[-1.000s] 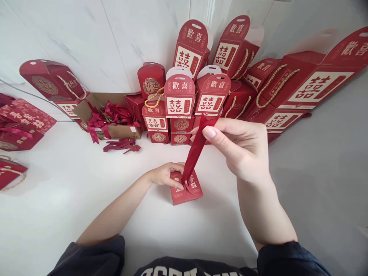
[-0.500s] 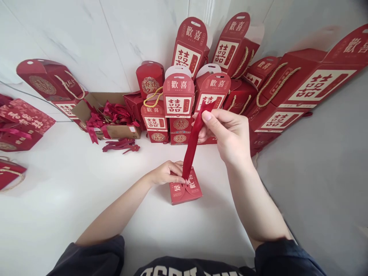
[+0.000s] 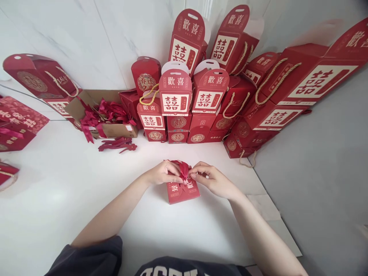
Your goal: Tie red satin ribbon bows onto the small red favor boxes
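A small red gift box (image 3: 184, 194) with pale printed characters sits on the white table in front of me. Over the middle of its top lies a dark red ribbon (image 3: 184, 170), bunched and folded. My left hand (image 3: 165, 172) pinches the ribbon from the left, thumb low against the box top. From the right, my right hand (image 3: 208, 178) has its thumb and forefinger closed at the ribbon's edge, close to the left fingertips. The fingers partly cover the back of the box.
Stacked red gift boxes (image 3: 175, 94) stand along the tiled wall. An open cardboard box (image 3: 120, 131) holds red ribbons, and a loose ribbon bundle (image 3: 117, 145) lies before it. More rope-handled boxes stand at the right (image 3: 301, 82) and far left (image 3: 36, 78).
My right hand has come down from high above the box to its top. The ribbon, stretched upward before, is now folded down. My left hand stays at the box; the view has shifted slightly.
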Demonstrator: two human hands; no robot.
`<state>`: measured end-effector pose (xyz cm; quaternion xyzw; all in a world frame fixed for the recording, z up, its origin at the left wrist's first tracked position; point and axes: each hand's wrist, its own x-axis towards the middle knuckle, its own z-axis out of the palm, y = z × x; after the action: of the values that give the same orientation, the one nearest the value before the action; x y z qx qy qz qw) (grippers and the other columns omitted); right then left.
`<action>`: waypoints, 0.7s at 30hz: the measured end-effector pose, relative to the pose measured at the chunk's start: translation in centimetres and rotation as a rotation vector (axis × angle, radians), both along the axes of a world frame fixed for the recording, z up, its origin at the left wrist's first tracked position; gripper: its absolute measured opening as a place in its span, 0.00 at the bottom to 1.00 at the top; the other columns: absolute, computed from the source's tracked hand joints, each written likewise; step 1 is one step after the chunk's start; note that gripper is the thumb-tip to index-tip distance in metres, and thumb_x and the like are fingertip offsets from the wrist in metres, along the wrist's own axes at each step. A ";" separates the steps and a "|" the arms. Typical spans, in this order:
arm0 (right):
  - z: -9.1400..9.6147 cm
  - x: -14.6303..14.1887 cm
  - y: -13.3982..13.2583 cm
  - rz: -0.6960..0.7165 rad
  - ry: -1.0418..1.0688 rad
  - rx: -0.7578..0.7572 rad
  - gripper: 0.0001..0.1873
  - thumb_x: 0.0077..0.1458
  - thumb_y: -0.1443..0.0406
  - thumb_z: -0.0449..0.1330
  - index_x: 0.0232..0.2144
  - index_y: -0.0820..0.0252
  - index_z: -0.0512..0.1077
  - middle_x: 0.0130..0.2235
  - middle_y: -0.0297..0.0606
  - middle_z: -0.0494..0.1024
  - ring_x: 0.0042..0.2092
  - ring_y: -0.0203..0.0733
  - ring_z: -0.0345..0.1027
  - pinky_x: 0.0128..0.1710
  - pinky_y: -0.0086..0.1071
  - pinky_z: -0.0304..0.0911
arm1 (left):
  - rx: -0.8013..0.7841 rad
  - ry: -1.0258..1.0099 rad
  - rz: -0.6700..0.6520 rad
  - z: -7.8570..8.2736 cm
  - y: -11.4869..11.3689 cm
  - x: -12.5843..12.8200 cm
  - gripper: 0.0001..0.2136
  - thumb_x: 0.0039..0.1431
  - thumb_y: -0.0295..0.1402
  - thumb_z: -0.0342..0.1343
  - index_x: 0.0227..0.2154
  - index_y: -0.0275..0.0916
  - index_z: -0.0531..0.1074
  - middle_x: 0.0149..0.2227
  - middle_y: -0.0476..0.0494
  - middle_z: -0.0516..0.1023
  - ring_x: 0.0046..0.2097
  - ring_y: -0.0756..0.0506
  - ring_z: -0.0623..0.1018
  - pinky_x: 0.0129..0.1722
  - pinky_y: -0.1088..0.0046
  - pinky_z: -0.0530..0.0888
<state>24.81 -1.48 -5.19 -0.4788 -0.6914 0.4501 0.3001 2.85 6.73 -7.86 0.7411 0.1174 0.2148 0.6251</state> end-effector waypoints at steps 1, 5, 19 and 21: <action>-0.4 -0.3 -0.2 -0.026 0.033 -0.005 0.10 0.61 0.61 0.57 0.39 0.53 0.77 0.40 0.38 0.73 0.42 0.41 0.66 0.41 0.34 0.61 | -0.004 0.002 -0.001 0.0 0.0 0.0 0.04 0.54 0.33 0.64 0.31 0.40 0.83 0.32 0.36 0.82 0.43 0.42 0.78 0.46 0.64 0.74; -1.3 -1.8 -0.4 -0.165 0.185 0.003 0.08 0.56 0.60 0.62 0.38 0.54 0.77 0.41 0.38 0.70 0.45 0.41 0.66 0.48 0.36 0.59 | -0.043 0.007 -0.011 -0.1 0.0 -0.1 0.05 0.54 0.33 0.64 0.31 0.39 0.83 0.35 0.35 0.83 0.42 0.42 0.79 0.44 0.66 0.75; -1.1 -5.6 -1.3 -0.493 0.680 -0.149 0.13 0.50 0.57 0.67 0.29 0.60 0.72 0.27 0.33 0.75 0.27 0.34 0.66 0.29 0.29 0.63 | 0.080 0.069 0.057 -0.3 0.0 -0.4 0.06 0.54 0.36 0.64 0.32 0.41 0.83 0.35 0.39 0.83 0.49 0.42 0.74 0.53 0.64 0.68; -1.1 -5.6 -1.3 -0.590 0.713 -0.090 0.12 0.51 0.58 0.67 0.29 0.60 0.72 0.26 0.32 0.75 0.26 0.35 0.66 0.29 0.30 0.63 | 0.057 0.065 0.054 -0.2 0.0 -0.3 0.06 0.55 0.36 0.64 0.31 0.41 0.83 0.33 0.39 0.82 0.52 0.41 0.73 0.54 0.64 0.67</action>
<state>19.19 -2.75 -6.29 -0.4830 -0.3592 0.5117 0.6131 2.55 6.75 -8.08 0.7619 0.1514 0.2108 0.5934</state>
